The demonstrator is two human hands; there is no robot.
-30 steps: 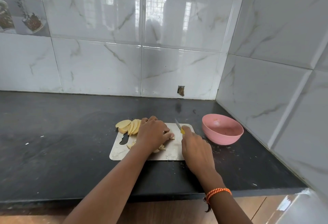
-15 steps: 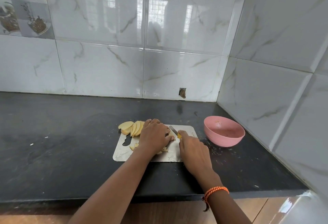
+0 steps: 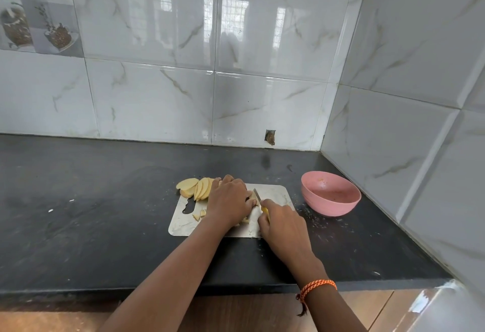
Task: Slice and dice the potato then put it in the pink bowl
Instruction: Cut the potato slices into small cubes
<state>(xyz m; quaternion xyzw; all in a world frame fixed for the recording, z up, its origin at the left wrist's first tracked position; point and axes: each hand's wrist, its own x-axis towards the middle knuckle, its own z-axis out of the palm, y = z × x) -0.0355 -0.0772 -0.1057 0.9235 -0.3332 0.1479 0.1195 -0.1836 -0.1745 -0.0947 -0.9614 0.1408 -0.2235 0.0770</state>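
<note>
We press our left hand (image 3: 229, 201) down on potato slices (image 3: 252, 197) mid-board, our right hand (image 3: 282, 217) curled tight round the yellow-handled knife (image 3: 258, 198), blade toward 11 o'clock just beside those fingertips, the pink bowl (image 3: 330, 193) waiting at 3 o'clock on the counter (image 3: 105, 213).

The bench (image 3: 105, 200) is dark stone, matt and faintly speckled. On it lies a cutting board (image 3: 275, 195) of brushed metal — dull sheen, smooth. The pink bowl (image 3: 330, 193) looks like matt plastic. Wall tiles (image 3: 262, 29) are glossy marble-patterned ceramic — mirror-bright. The potato slices (image 3: 195, 187) look pale and moist.
</note>
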